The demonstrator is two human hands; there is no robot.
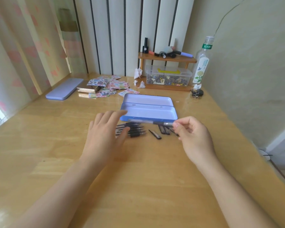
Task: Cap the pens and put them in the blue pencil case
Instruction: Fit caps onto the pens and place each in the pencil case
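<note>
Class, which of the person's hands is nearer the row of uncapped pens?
Left. The left hand rests over the uncapped pens; the right hand is off to their right, holding a pen.

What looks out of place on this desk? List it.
Mostly clutter: crumpled paper scraps by the wooden shelf, patterned cards spread loosely, and loose pen caps apart from the uncapped pens. The blue pencil case lies open and empty. Nothing appears spilled or damaged.

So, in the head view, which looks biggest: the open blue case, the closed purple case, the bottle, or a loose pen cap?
1. Blue case
2. Purple case and bottle: look alike, and both sit farther off, so unsure.
3. Pen cap, smallest.
</note>
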